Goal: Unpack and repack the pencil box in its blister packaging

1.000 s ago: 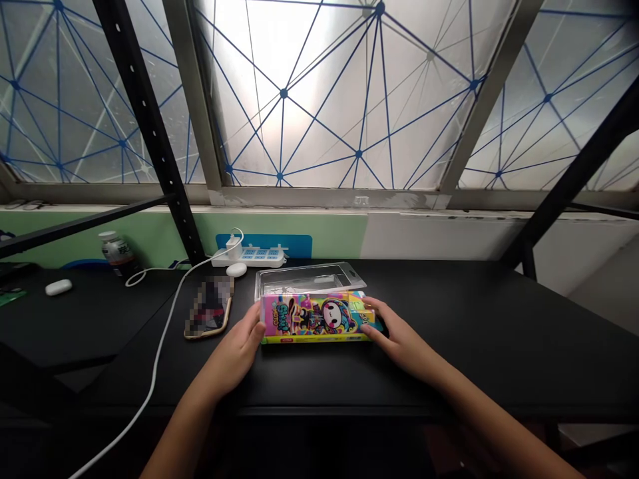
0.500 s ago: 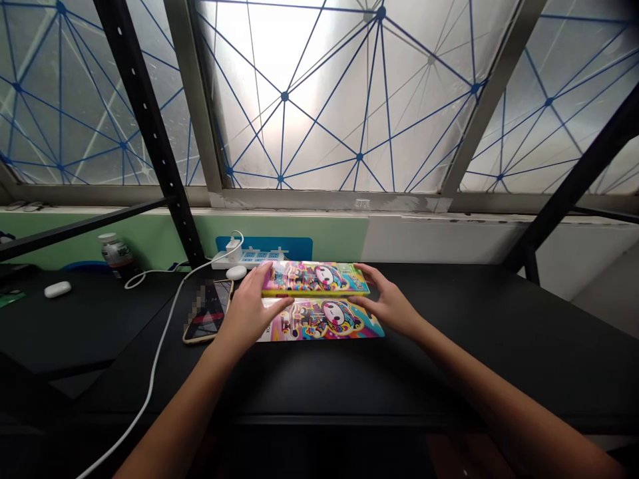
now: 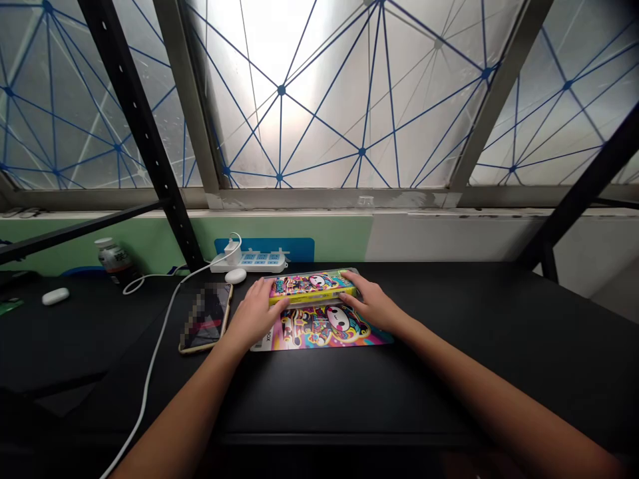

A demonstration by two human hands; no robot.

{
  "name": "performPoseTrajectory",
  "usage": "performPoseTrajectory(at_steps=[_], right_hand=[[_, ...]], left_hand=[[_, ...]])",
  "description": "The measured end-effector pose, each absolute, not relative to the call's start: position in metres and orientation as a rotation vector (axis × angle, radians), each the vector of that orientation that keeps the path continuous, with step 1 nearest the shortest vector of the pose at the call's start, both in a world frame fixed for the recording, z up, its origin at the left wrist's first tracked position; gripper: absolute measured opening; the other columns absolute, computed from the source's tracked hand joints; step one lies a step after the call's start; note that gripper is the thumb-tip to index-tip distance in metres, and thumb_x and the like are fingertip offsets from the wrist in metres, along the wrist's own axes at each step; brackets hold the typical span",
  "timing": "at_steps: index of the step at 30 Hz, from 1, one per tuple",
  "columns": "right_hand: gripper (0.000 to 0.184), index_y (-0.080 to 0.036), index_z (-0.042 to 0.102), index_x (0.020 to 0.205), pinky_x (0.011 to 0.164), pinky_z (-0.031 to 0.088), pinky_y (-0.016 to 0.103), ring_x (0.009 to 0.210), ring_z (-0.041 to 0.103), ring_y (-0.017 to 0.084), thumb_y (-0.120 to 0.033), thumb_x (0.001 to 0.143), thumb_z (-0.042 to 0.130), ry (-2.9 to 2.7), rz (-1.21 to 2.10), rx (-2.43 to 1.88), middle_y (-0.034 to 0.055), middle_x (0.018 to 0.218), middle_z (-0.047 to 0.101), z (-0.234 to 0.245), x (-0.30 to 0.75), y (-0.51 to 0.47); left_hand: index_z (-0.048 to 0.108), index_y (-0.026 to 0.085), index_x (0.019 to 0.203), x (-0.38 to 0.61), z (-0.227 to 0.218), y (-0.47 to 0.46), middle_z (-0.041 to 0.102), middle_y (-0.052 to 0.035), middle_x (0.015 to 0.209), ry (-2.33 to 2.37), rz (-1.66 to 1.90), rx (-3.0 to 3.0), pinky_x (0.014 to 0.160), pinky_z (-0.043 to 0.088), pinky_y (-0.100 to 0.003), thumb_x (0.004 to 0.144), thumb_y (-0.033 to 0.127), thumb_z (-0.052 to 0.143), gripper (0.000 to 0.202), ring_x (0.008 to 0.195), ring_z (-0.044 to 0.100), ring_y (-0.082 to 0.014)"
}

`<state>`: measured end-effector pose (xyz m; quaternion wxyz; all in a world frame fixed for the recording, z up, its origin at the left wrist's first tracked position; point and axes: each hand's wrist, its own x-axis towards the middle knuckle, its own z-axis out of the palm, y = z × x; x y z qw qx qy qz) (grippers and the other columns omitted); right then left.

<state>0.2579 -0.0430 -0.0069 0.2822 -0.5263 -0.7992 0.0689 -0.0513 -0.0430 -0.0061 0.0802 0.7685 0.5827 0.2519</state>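
Note:
A small brightly printed box with a yellow front side sits between my hands, a cartoon figure on its top. My left hand is closed on its left end, thumb along the front edge. At the other end, my right hand grips it with fingers on top and thumb at the front. A clear or greyish rim shows behind and below the box; I cannot tell whether it is a tray or wrapping. Just in front lies a flat, colourful printed panel with matching artwork, on the black desk.
To the left are a phone, a white round-edged case and a white cable. Behind stands a power strip with a plug. Farther left are a bottle and another white case. Black metal posts frame the desk.
The printed box has come lower and tilted, so more of its yellow front shows. My hands have moved closer together, and the clear rim behind it is now visible. The view has shifted slightly.

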Motion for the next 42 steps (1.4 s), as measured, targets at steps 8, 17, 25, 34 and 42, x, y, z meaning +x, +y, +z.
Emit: performPoseTrajectory(at_steps=[8, 17, 25, 34, 42], right_hand=[[0.036, -0.019, 0.064, 0.125, 0.116, 0.022, 0.057, 0.144, 0.035, 0.031, -0.039, 0.1, 0.047, -2.298, -0.146, -1.247, 0.0166, 0.155, 0.042, 0.003, 0.24, -0.064], [0.081, -0.023, 0.03, 0.156, 0.121, 0.016, 0.052, 0.149, 0.025, 0.032, -0.067, 0.092, 0.05, -2.745, 0.485, -1.054, 0.0096, 0.163, 0.027, 0.007, 0.207, -0.107], [0.092, -0.03, 0.028, 0.157, 0.121, 0.008, 0.057, 0.149, 0.02, 0.038, -0.071, 0.082, 0.061, -2.745, 0.753, -1.131, 0.007, 0.165, 0.022, 0.026, 0.219, -0.105], [0.042, -0.02, 0.062, 0.121, 0.086, 0.047, 0.048, 0.1, 0.056, 0.03, -0.052, 0.095, 0.054, -2.47, 0.428, -1.484, 0.0124, 0.113, 0.062, 0.013, 0.234, -0.091], [0.028, -0.021, 0.057, 0.096, 0.083, 0.044, 0.046, 0.093, 0.052, 0.028, -0.048, 0.095, 0.054, -2.325, 0.305, -1.634, 0.0099, 0.104, 0.058, 0.002, 0.232, -0.085]], left_hand=[[0.055, 0.016, 0.136, -0.009, 0.021, -0.045, 0.035, -0.0195, 0.158, 1.704, 0.661, 2.575, 0.111, 0.032, -0.055, 0.099, 0.046, 0.042, 0.05, 0.148, 0.025, -0.0378], [0.06, 0.016, 0.129, 0.018, 0.016, -0.002, 0.059, -0.0151, 0.14, 1.509, 0.559, 2.616, 0.109, 0.036, -0.049, 0.102, 0.05, 0.034, 0.05, 0.133, 0.05, -0.032], [0.038, 0.019, 0.152, -0.025, 0.01, -0.009, 0.027, -0.0149, 0.162, 1.41, 0.27, 2.755, 0.118, 0.023, -0.054, 0.09, 0.077, 0.035, 0.085, 0.15, 0.023, -0.0344], [0.036, 0.023, 0.154, -0.034, 0.011, -0.011, 0.033, -0.0123, 0.159, 1.586, 0.155, 2.792, 0.111, 0.033, -0.06, 0.099, 0.062, 0.037, 0.068, 0.147, 0.027, -0.0384], [0.033, 0.021, 0.155, -0.028, 0.012, -0.016, 0.025, -0.0108, 0.162, 1.615, 0.091, 2.733, 0.114, 0.028, -0.061, 0.099, 0.06, 0.039, 0.069, 0.149, 0.02, -0.0381]])
